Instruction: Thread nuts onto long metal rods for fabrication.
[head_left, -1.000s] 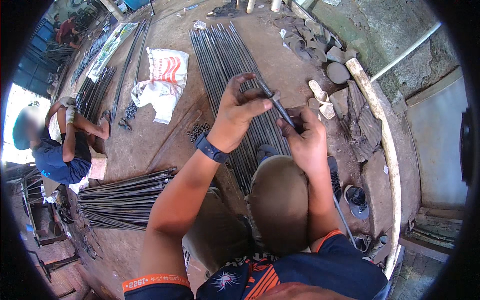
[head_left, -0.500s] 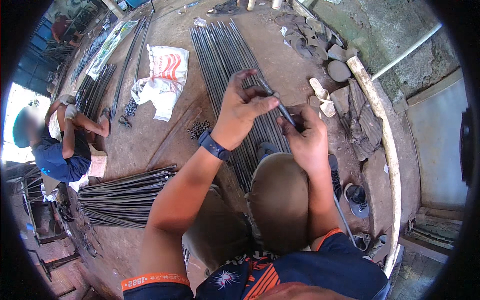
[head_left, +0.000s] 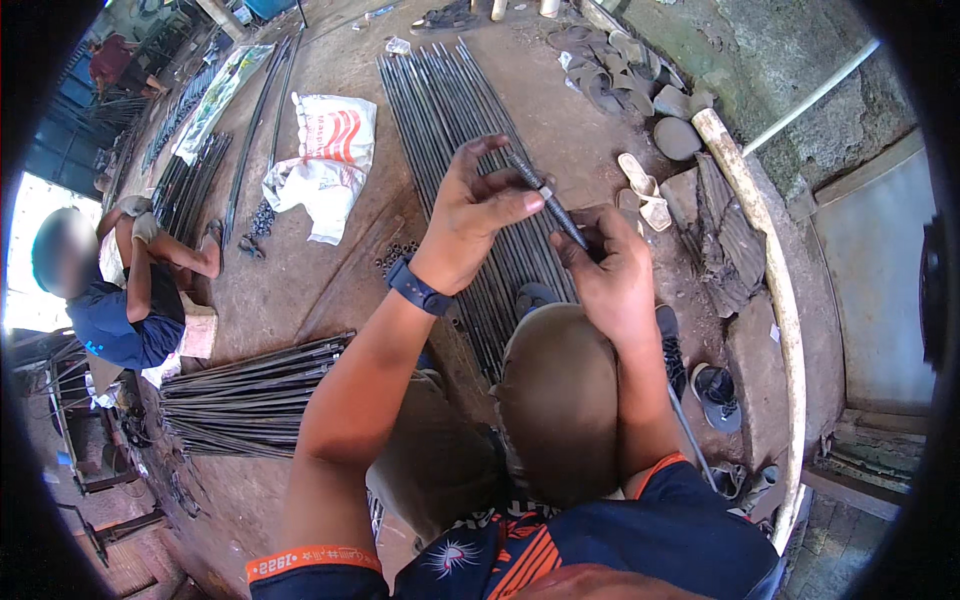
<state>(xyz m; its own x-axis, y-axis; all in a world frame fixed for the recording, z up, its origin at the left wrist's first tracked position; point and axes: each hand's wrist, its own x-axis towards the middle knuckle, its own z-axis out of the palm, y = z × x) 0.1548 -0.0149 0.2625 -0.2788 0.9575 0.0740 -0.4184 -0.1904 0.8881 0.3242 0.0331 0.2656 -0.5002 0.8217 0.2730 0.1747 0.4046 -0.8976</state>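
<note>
Above my knees, both hands meet at a dark metal rod (head_left: 566, 222) with a ridged, thread-like surface, tilted down to the right. My left hand (head_left: 475, 215), wearing a dark wristwatch (head_left: 418, 288), pinches its upper part between thumb and fingers. A small pale, shiny band, perhaps a nut (head_left: 546, 192), shows at the left thumb tip. The lower end sits in the fingertips of my right hand (head_left: 612, 262), whose curled fingers partly hide it. Beneath my hands, long dark rods (head_left: 440, 120) lie side by side on the floor.
Several small nuts (head_left: 396, 258) lie left of the rods, near a white sack (head_left: 335, 140). Another rod bundle (head_left: 250, 395) is at lower left. A seated co-worker (head_left: 125, 290) wears gloves. Sandals (head_left: 645, 190), shoes (head_left: 716, 398) and a pale pole (head_left: 775, 290) line the right.
My left hand has shifted slightly left, and its thumb has moved back a little along the rod. The right hand stays nearly in place, still gripping the lower end.
</note>
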